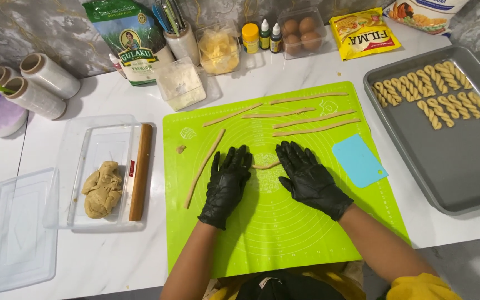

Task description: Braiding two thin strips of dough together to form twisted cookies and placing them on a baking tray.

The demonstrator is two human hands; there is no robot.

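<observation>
**Head view: two gloved hands on a short dough rope**

Head camera looks straight down at my hands on the green silicone mat [306,222]. My left hand [228,180] and right hand [309,178], both in black gloves, lie flat with the fingers spread and pressed down on a short dough rope [266,165]. Only its middle shows in the gap between my hands; both ends are hidden under my fingers, so I cannot tell its full length. Its long axis runs left to right across the mat, nearly level.

A longer rolled strip [204,166] lies just left of my left hand, running from near me up and to the right. Further strips [312,119] lie at the far end of the mat, pointing roughly left to right. A blue scraper [358,161] rests at the mat's right edge, near my right hand. On the counter [112,255], a baking tray [456,166] holds twisted pieces [434,94], its right side cut off. A dough lump [102,189] sits in a clear container [79,219] with a wooden rolling pin [140,172] beside it.
</observation>
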